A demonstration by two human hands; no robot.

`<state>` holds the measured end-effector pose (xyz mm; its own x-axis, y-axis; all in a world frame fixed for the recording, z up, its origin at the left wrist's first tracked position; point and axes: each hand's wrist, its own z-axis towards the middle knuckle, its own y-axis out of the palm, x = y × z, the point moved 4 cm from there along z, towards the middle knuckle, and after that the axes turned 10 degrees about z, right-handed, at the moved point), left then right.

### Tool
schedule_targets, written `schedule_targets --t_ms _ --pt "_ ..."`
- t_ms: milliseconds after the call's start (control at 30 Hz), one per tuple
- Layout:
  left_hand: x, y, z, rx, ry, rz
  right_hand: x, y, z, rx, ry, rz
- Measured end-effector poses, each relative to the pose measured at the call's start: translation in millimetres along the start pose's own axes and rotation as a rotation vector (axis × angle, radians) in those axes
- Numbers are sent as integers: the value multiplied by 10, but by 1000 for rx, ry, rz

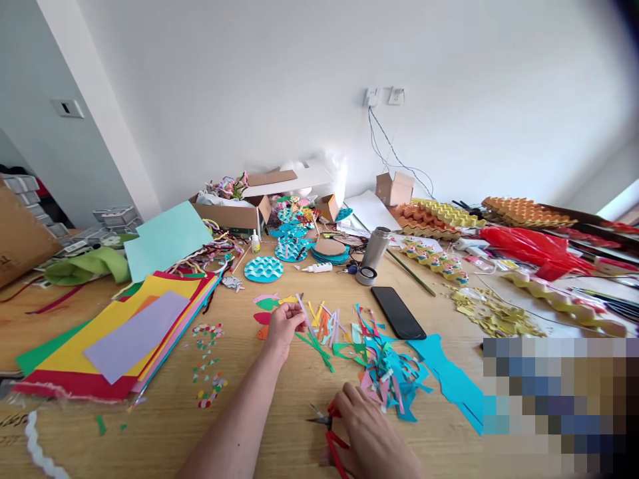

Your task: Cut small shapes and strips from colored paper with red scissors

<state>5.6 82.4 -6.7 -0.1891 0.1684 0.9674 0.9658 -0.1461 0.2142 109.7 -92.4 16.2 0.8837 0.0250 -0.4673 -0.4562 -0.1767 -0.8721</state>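
Observation:
Thin lilac paper strip is pinched between the fingers of my left hand, which is raised over the middle of the table. Nearer to me, my right hand holds red-handled scissors, their blades parted and pointing left. Colored paper strips lie just right of my left hand, and a pile of blue paper scraps is beyond my right hand. Paper fish shapes, among them a green one and a red one, lie behind and left of my left hand. Small paper dots are scattered farther left.
Stacked colored sheets cover the left side. A black phone, a steel bottle and a glue tube stand or lie ahead. Egg trays and yellow scraps are at right. Blurred blocks hide the lower right corner.

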Motion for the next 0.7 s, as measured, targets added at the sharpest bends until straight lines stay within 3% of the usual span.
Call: schedule_targets --t_ms 133,267,567,700 --pt "21 -23 9 5 12 -9 -215 71 129 -9 -29 -124" --pt "29 -14 -8 -6 10 -15 -265 72 202 42 7 -194" --pt "-18 39 -41 -64 -16 -14 -373 14 159 41 -11 4" --pt "-25 25 -38 -56 -25 -19 -233 -190 156 88 -25 124"
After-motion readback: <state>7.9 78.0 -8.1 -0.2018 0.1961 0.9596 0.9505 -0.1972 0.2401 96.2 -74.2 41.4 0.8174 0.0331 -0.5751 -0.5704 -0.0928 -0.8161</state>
